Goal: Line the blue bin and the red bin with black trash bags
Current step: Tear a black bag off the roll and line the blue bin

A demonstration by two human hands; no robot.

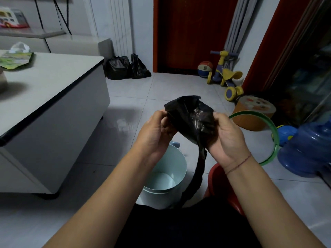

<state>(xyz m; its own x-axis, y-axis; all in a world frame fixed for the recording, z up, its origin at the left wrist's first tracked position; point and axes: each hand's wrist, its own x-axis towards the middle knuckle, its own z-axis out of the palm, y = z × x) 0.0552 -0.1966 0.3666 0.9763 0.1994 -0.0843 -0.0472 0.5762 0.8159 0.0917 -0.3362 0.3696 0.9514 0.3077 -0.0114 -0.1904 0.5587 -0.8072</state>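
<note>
A crumpled black trash bag (191, 117) is held up at chest height between both hands, its tail hanging down toward my lap. My left hand (154, 133) pinches its left edge and my right hand (227, 138) grips its right side. Below the hands the pale blue bin (177, 163) stands upright on the floor, unlined, its inside bare. The red bin (214, 176) shows only as a curved rim under my right forearm; most of it is hidden.
A white low table (50, 90) stands at the left. Two filled black bags (125, 68) sit by the far wall. On the right are a green hoop (272, 131), a blue water jug (308, 149), a round orange box (254, 111) and a toy tricycle (225, 76).
</note>
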